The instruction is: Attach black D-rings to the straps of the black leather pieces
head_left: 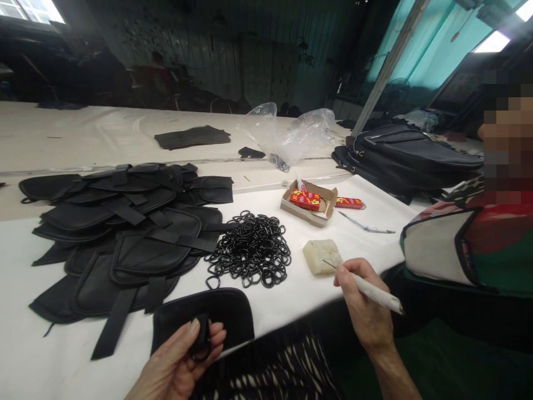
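Note:
My left hand [183, 353] pinches a black strap [202, 332] folded through a black ring, at the front edge of a black leather piece [233, 314]. My right hand [366, 305] grips a white-handled awl [377, 294]; its thin metal tip touches or lies just over a yellowish wax block [318, 256]. A heap of black D-rings [254, 250] lies between the hands, farther back. Left of it, black leather pieces with straps [152, 250] are piled up.
Behind the wax sit an open cardboard box [310, 218] with red packets and a silver pointed tool [366, 228]. Clear plastic bags [297, 133] and a black bag [408, 153] lie farther back. A person [506, 233] is at the right.

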`<state>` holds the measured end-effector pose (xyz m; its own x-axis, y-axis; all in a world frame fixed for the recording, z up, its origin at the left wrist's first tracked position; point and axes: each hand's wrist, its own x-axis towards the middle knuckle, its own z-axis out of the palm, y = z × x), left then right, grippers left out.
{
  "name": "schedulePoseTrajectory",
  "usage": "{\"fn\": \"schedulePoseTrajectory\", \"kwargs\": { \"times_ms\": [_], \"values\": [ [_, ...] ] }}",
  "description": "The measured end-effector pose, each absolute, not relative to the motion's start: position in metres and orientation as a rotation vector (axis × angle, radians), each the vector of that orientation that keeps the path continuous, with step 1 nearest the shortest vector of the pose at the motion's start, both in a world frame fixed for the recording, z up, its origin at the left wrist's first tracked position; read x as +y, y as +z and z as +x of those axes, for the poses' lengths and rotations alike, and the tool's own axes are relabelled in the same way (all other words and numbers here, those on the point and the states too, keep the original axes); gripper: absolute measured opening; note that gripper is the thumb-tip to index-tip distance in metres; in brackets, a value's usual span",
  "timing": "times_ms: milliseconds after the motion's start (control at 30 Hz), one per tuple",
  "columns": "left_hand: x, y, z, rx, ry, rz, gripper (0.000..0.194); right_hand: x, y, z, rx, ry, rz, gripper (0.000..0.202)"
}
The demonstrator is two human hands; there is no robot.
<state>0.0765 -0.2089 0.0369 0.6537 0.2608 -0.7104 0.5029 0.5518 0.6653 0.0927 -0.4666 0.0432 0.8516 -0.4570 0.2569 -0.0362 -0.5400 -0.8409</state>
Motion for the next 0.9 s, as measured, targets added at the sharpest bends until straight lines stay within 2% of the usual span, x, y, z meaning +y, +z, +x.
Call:
{"fn": "schedulePoseTrajectory", "kwargs": {
  "times_ms": [167, 367, 533, 900],
  "values": [
    [-0.203, 0.036, 0.069, 0.819, -0.217, 0.927, 0.010, -0.451, 0.053, 0.070, 0.327, -0.449, -1.903, 0.026],
    [-0.196, 0.027, 0.061, 0.712, -0.277, 0.787, 0.005, -0.405, 0.047, 0.058, 0.145, 0.003, -1.467, 0.025],
    [-0.195, 0.024, 0.058, 0.647, -0.301, 0.772, 0.007, -0.367, 0.036, 0.061, 0.026, 0.149, -1.470, 0.027],
    [-0.192, 0.024, 0.056, 0.545, -0.338, 0.772, 0.012, -0.346, 0.027, 0.064, 0.000, 0.179, -1.514, 0.026]
  ]
}}
